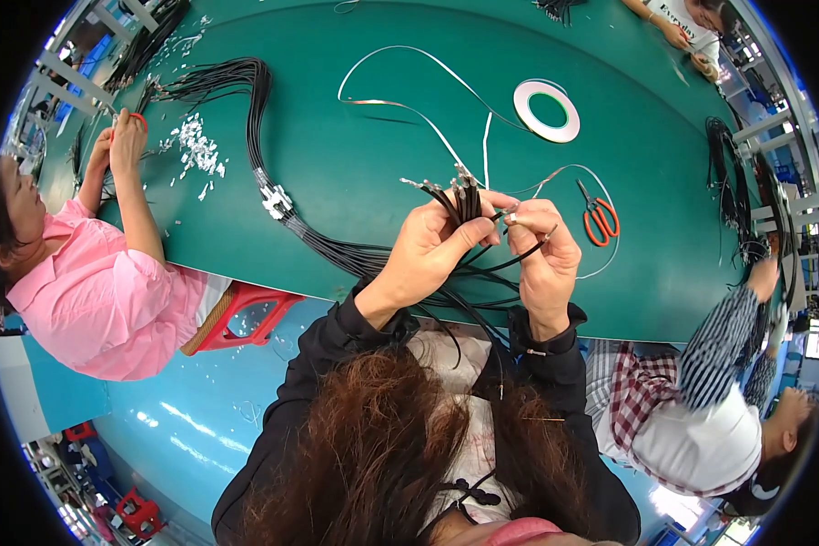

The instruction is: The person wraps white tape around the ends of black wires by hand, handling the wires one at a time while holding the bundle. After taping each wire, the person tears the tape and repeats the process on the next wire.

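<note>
My left hand (428, 250) is closed around a fanned bundle of black cables (465, 202), their stripped, pale ends pointing up and away from me. Close beside it, my right hand (546, 264) pinches one black cable, whose tip sticks out to the right. A small whitish piece shows at the right fingertips; whether it is tape wrapped on the cable, I cannot tell. From under my hands the cables run left across the table as a long black bundle (323, 244), gathered with white connectors (277, 201).
Beyond my hands lie a white tape roll (526, 107) and its loose strip (409, 107). Orange-handled scissors (601, 221) rest to the right on the green table (355, 164). White scraps (197, 148) lie far left. Co-workers sit left, holding red-handled scissors (137, 123), right and far right.
</note>
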Action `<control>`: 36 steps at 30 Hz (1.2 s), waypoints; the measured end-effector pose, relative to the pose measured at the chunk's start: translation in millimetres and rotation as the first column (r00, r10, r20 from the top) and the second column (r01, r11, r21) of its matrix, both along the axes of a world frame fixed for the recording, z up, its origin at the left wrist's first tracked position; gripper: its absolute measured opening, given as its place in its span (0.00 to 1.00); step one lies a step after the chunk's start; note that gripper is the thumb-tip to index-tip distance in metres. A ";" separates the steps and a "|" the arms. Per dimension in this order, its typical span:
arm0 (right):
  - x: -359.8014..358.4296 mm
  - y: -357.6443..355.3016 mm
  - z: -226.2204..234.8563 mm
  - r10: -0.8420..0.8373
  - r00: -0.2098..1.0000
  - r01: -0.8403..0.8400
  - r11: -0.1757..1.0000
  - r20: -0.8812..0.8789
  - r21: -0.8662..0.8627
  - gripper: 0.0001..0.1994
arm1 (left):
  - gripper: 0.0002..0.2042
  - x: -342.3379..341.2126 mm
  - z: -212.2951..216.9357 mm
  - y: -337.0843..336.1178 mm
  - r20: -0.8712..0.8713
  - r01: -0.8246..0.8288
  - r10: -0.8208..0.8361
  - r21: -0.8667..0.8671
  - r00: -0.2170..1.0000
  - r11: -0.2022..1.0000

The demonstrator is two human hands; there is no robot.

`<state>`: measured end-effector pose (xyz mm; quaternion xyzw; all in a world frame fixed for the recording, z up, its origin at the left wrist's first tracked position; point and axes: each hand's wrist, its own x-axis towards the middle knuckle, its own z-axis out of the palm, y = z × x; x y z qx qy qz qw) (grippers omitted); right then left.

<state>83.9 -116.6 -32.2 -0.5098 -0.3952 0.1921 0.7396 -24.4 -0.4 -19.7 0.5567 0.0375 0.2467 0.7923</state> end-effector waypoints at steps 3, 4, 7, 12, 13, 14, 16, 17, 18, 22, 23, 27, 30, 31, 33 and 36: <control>-2.6 0.4 -0.3 -0.075 0.996 0.076 0.997 0.048 -0.025 0.05 | 0.04 -1.1 -0.5 -1.9 0.001 -0.003 0.003 0.008 1.000 1.000; -3.5 0.5 0.1 -0.087 0.994 0.089 0.996 0.063 -0.032 0.05 | 0.04 -1.4 -0.7 -2.5 0.010 -0.010 0.010 0.001 1.000 1.000; -5.0 -0.4 2.6 -0.112 0.989 0.117 0.992 0.094 -0.045 0.04 | 0.04 -3.4 0.6 -3.6 0.032 -0.019 0.019 -0.017 0.999 1.000; -5.9 -3.6 8.0 -0.127 0.990 0.132 0.988 0.066 -0.085 0.04 | 0.04 -4.4 4.4 -3.8 0.066 -0.074 0.078 -0.067 0.995 0.995; -6.2 -4.0 9.7 -0.130 0.989 0.136 0.987 0.078 -0.090 0.04 | 0.04 -3.8 4.9 -3.7 0.071 -0.098 0.104 -0.082 0.992 0.992; -6.5 -4.2 11.6 -0.132 0.987 0.141 0.986 0.090 -0.095 0.03 | 0.04 -2.7 4.8 -3.8 0.072 -0.098 0.104 -0.081 0.992 0.992; -7.8 -3.7 15.8 -0.139 0.983 0.149 0.985 0.119 -0.085 0.03 | 0.05 -0.2 2.8 -4.1 -0.007 -0.102 0.102 -0.092 0.995 0.991; -8.8 -3.3 18.1 -0.146 0.978 0.159 0.984 0.147 -0.075 0.03 | 0.06 0.3 2.3 -3.7 -0.048 -0.104 0.100 -0.096 0.994 0.990; -9.8 -3.1 20.4 -0.155 0.972 0.168 0.984 0.175 -0.065 0.03 | 0.06 0.6 2.2 -2.7 -0.048 -0.103 0.099 -0.095 0.994 0.990; -13.1 -4.1 30.8 -0.174 0.943 0.211 0.972 0.283 -0.107 0.04 | 0.08 3.2 2.1 -0.5 -0.114 -0.106 0.096 -0.086 0.989 0.991; -13.1 -4.1 32.0 -0.176 0.943 0.213 0.971 0.283 -0.106 0.04 | 0.07 4.2 1.8 -1.1 -0.120 -0.117 0.107 -0.083 0.987 0.990; -11.4 -1.8 34.7 -0.188 0.924 0.246 0.959 0.334 -0.139 0.04 | 0.07 7.0 3.5 -3.9 -0.136 -0.150 0.140 -0.068 0.981 0.986; -10.9 0.0 35.0 -0.220 0.920 0.275 0.952 0.324 -0.133 0.04 | 0.06 7.5 5.8 -5.4 -0.141 -0.175 0.166 -0.056 0.976 0.983; -10.5 -0.3 35.6 -0.221 0.920 0.275 0.952 0.325 -0.132 0.04 | 0.06 7.9 6.5 -6.1 -0.140 -0.176 0.168 -0.046 0.976 0.983; -9.6 -0.6 36.5 -0.242 0.884 0.315 0.941 0.400 -0.127 0.04 | 0.06 8.6 7.3 -7.2 -0.137 -0.177 0.172 -0.026 0.975 0.984; -9.7 -0.6 38.6 -0.260 0.862 0.344 0.930 0.435 -0.126 0.04 | 0.06 9.9 7.1 -9.1 -0.132 -0.195 0.192 -0.010 0.973 0.981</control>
